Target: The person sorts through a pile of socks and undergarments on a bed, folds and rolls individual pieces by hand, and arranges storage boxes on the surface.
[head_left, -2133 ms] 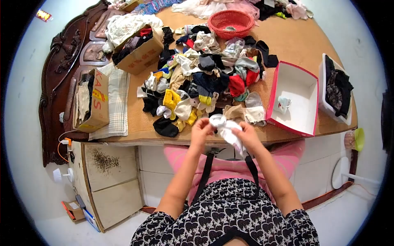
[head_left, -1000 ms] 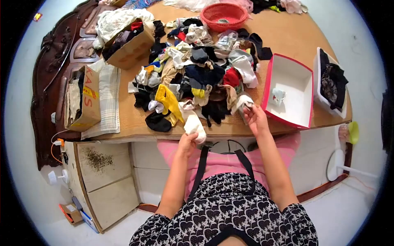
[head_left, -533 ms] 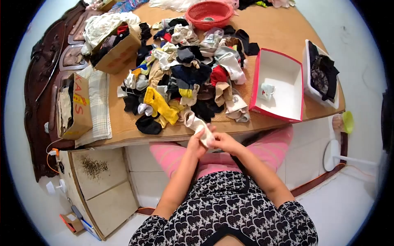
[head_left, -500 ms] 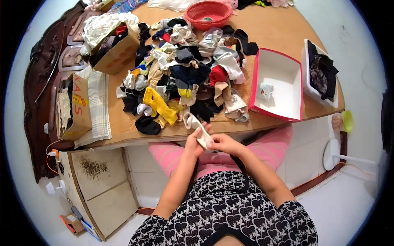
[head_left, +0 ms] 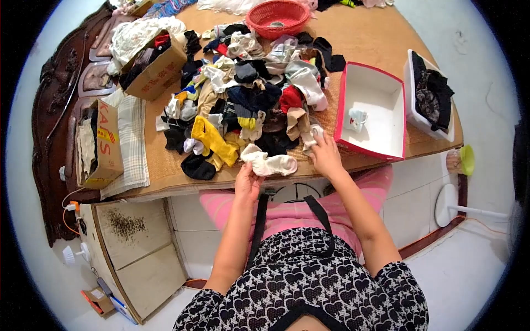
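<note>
A cream-white sock (head_left: 269,164) lies stretched out sideways at the table's near edge. My left hand (head_left: 248,181) pinches it at its left end, fingers closed on the fabric. To the right, my right hand (head_left: 327,156) is on another white sock (head_left: 310,138) at the pile's near right side, its fingers bent over the cloth and partly covering it. Behind both hands spreads a large mixed pile of socks (head_left: 251,99). A yellow sock (head_left: 212,142) and a black sock (head_left: 198,167) lie left of my left hand.
A red-rimmed white box (head_left: 381,118) with a small packet inside stands right of the pile. Beyond it is a white bin (head_left: 411,105) of dark clothes. A red basket (head_left: 279,19) sits at the back. Cardboard boxes (head_left: 157,71) hold clothes on the left.
My hands have moved apart. The cream-white sock, earlier between both hands over my lap, now lies flat at the table edge in my left hand. My right hand has reached forward and right to another sock.
</note>
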The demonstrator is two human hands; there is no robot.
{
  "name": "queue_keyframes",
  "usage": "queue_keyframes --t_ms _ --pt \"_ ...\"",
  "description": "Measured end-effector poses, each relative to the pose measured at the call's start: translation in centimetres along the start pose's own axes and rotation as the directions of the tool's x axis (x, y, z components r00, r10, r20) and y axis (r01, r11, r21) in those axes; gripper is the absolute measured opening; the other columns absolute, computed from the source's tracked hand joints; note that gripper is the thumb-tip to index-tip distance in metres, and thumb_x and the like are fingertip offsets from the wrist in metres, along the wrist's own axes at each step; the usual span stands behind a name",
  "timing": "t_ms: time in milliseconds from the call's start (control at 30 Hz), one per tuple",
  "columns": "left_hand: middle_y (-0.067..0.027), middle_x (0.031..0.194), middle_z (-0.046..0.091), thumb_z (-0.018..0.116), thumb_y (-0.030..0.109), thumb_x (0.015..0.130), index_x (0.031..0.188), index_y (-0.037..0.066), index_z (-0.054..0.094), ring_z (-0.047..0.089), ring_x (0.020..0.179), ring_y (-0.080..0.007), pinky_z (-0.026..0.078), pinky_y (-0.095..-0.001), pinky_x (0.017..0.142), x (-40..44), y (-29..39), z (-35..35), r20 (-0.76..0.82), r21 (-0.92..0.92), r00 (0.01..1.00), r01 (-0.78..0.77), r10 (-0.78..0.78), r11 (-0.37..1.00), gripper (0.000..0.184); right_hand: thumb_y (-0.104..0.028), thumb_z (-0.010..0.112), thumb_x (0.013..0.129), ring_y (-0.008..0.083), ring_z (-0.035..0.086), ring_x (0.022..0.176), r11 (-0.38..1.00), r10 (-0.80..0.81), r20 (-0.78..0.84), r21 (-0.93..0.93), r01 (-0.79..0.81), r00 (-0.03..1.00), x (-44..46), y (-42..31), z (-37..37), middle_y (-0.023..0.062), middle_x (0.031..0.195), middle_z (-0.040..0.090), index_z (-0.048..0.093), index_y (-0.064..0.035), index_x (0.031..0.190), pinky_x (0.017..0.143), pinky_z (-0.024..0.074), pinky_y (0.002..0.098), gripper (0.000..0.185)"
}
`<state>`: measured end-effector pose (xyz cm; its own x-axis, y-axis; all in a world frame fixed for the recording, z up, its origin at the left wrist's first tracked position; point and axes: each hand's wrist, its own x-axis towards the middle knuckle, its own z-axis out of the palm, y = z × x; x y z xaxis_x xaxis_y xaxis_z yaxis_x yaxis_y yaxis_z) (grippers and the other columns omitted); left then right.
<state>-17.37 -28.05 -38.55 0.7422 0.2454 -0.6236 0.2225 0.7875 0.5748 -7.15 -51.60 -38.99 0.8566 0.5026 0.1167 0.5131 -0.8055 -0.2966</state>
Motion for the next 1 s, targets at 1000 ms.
queue_keyframes --t_ms 1000 --pt "-0.0140 0.135 0.042 0.032 0.015 0.090 0.137 0.000 0.024 0.044 0.121 -0.0313 0.037 -0.0443 0.101 -3.5 1.9 5.4 0.453 -0.190 0.890 0.040 0.052 0.981 0.050 -0.006 0.046 0.088 0.0222 0.056 0.108 -0.721 0.226 0.331 0.689 -0.072 0.916 1.1 -4.9 -9.5 0.0151 0.120 0.054 0.049 0.0006 0.123 0.089 0.0491 0.0361 0.036"
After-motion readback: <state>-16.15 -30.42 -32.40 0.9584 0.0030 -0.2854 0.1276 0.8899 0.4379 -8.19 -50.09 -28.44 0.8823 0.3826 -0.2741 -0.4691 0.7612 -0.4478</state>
